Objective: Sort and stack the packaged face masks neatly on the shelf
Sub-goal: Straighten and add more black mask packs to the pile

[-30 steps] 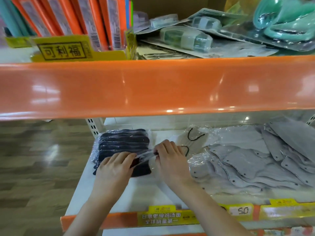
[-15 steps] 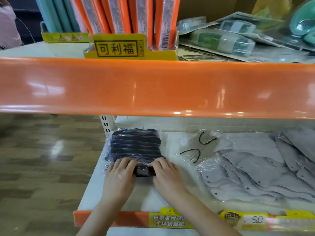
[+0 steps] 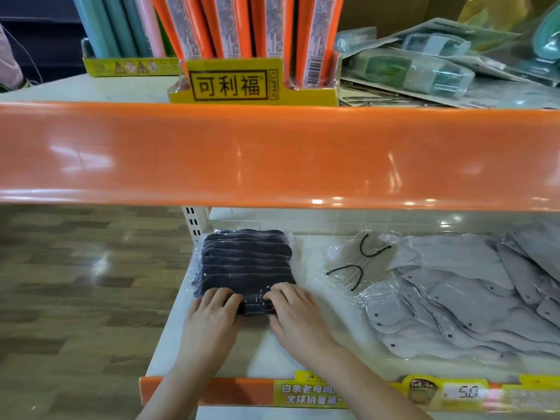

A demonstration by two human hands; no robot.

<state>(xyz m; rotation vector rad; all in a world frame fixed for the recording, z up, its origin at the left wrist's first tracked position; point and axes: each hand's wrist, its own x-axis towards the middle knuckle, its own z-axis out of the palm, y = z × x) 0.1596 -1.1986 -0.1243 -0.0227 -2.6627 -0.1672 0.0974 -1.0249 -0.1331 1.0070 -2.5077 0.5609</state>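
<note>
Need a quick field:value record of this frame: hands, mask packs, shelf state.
left hand: fingers curled on the near edge of the black mask stack
right hand: fingers curled on the same near edge
black mask stack: wrapped packs, overlapped in a tidy row, left end of the lower shelf
grey mask packs: loosely fanned, right side, not squared up
lower shelf: bare white strip between the two groups
price tag: front rail, reads 5.0
</note>
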